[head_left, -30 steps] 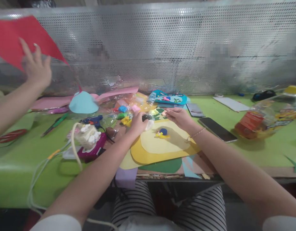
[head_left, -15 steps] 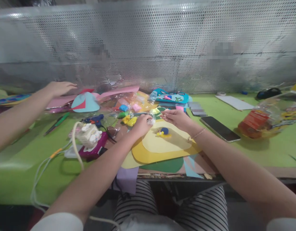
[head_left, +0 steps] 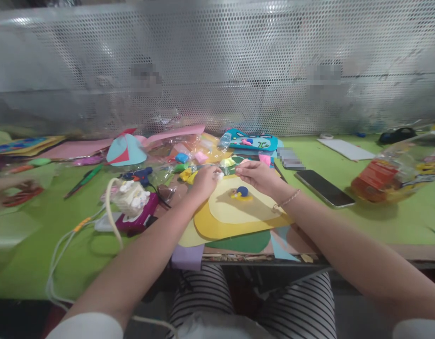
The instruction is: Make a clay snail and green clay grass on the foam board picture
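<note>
My left hand (head_left: pixel 207 181) is closed on a small white lump (head_left: pixel 220 175) that looks like modelling clay. Just to its right, my right hand (head_left: pixel 256 173) pinches its fingertips together; whatever is between them is too small to make out. Below both hands lies a pale cream paper shape (head_left: pixel 224 213) on a larger yellow paper (head_left: pixel 217 231). A little clay figure (head_left: pixel 242 191) with a round blue back and a yellow base rests on the cream paper. Yellow clay packets (head_left: pixel 186 175) lie beside my left hand.
Left of my arm sit a purple power strip (head_left: pixel 141 219) with a white plug and a glue gun (head_left: pixel 141 176). A phone (head_left: pixel 324 188) and a clear bottle (head_left: pixel 383 176) stand to the right. At the left edge, another person's hand (head_left: pixel 16 188) is by something red.
The other person's arm has drawn back from the far paper to the left edge. My left hand has shifted slightly, and the two hands stay close together over the cream paper.
</note>
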`<action>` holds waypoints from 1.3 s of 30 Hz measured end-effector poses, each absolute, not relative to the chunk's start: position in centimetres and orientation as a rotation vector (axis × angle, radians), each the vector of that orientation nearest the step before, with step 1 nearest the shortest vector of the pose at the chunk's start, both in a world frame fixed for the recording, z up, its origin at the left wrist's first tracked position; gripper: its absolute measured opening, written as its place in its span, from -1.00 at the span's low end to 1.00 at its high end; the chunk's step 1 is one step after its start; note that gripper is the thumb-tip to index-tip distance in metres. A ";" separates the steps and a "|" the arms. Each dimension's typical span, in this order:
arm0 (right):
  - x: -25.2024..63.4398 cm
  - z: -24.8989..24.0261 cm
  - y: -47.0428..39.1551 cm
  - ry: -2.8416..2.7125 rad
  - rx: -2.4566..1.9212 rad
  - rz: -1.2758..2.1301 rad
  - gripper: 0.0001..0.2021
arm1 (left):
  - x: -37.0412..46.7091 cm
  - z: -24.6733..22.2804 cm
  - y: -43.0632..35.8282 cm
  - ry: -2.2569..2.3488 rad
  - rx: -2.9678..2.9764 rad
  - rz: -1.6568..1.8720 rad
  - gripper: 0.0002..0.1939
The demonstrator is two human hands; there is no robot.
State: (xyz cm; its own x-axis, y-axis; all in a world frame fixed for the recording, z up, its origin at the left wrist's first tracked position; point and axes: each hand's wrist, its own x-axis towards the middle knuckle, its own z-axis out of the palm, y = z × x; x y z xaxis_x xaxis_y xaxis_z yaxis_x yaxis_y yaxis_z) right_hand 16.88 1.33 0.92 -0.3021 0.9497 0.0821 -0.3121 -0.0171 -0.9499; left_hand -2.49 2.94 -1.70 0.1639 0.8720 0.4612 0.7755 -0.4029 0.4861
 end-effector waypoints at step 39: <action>16.9 -1.0 2.1 -2.592 -0.712 0.334 -0.53 | -1.3 -0.6 1.6 1.420 2.246 1.254 -0.82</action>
State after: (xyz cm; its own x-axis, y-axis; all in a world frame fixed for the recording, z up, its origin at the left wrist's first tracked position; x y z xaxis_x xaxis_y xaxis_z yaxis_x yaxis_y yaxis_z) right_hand 16.92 2.06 -1.00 -0.7758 0.5317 0.3398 0.4283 0.8391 -0.3354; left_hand -1.32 1.63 -0.58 0.1772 0.8175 0.5480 0.6451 -0.5170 0.5626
